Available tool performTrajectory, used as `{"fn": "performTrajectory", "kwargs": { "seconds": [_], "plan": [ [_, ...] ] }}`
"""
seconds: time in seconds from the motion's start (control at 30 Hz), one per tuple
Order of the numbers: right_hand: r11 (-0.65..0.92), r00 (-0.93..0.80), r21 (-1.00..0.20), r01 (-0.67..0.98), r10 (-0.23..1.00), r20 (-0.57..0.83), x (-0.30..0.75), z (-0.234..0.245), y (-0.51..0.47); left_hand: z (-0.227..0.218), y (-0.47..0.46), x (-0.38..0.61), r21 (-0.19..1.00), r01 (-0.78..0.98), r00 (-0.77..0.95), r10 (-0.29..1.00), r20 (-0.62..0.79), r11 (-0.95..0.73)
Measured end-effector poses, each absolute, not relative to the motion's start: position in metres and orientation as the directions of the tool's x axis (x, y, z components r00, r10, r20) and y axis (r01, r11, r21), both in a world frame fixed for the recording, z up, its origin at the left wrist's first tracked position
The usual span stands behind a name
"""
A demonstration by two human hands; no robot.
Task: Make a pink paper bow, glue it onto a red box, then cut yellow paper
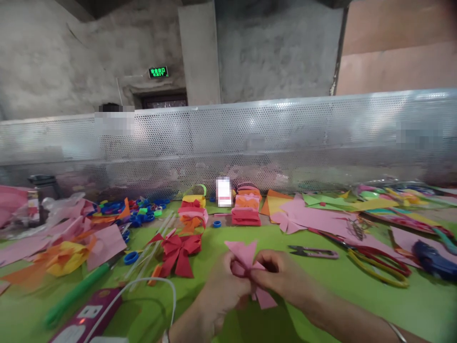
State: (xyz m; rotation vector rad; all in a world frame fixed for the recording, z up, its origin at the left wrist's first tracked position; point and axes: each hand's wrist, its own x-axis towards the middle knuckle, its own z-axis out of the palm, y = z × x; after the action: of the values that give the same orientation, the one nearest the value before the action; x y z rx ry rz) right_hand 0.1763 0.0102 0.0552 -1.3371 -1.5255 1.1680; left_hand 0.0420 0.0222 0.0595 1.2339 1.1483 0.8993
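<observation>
The left hand [222, 282] and right hand [283, 275] pinch the pink bow [245, 251] at its waist: folded, seemingly unfastened; a finished red bow [179, 250] lies left of it.

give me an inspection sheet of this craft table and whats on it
surface: green table, largely covered with craft paper
job's things: pink paper bow, pinched at its middle
clutter: red bow, snips, scissors, glue gun, pink paper sheets, blue rings
hands: left hand and right hand both closed on the pink paper bow
cables: white cable arcs by the power strip, near left
surroundings: perforated metal screen behind the table; exit sign on the concrete wall
</observation>
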Motion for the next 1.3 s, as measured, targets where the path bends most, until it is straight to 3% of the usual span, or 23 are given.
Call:
{"fn": "performTrajectory", "kwargs": {
  "seconds": [0.13, 0.33, 0.67, 0.77, 0.87, 1.07, 1.3],
  "plan": [
    [0.099, -0.176, -0.954, 0.282, 0.983, 0.05, 0.179, 0.049, 0.013, 0.063, 0.02, 0.042, 0.985, 0.112, 0.265, 0.951, -0.16, 0.134],
    [0.027, -0.106, -0.932, 0.363, 0.994, -0.013, 0.179, 0.047, 0.014, 0.071, 0.017, 0.044, 0.983, 0.144, 0.306, 0.939, -0.155, 0.116],
    [0.175, -0.22, -0.924, 0.339, 0.97, 0.103, 0.179, 0.048, 0.012, 0.071, 0.017, 0.047, 0.974, 0.211, 0.313, 0.95, 0.018, -0.088],
    [0.147, -0.236, -0.939, 0.312, 0.969, 0.073, 0.18, 0.047, 0.011, 0.075, 0.014, 0.049, 0.949, 0.285, 0.326, 0.945, 0.034, -0.132],
    [0.14, -0.182, -0.909, 0.393, 0.981, 0.072, 0.18, 0.045, 0.011, 0.078, 0.012, 0.051, 0.945, 0.29, 0.345, 0.938, 0.045, -0.152],
    [0.161, -0.192, -0.898, 0.41, 0.977, 0.087, 0.179, 0.046, 0.012, 0.069, 0.013, 0.045, 0.975, 0.199, 0.355, 0.921, -0.162, 0.095],
    [0.007, -0.265, -0.974, 0.225, 0.963, -0.055, 0.185, 0.056, 0.012, 0.069, 0.016, 0.042, 0.982, 0.073, 0.312, 0.931, -0.19, 0.176]
  ]
}}
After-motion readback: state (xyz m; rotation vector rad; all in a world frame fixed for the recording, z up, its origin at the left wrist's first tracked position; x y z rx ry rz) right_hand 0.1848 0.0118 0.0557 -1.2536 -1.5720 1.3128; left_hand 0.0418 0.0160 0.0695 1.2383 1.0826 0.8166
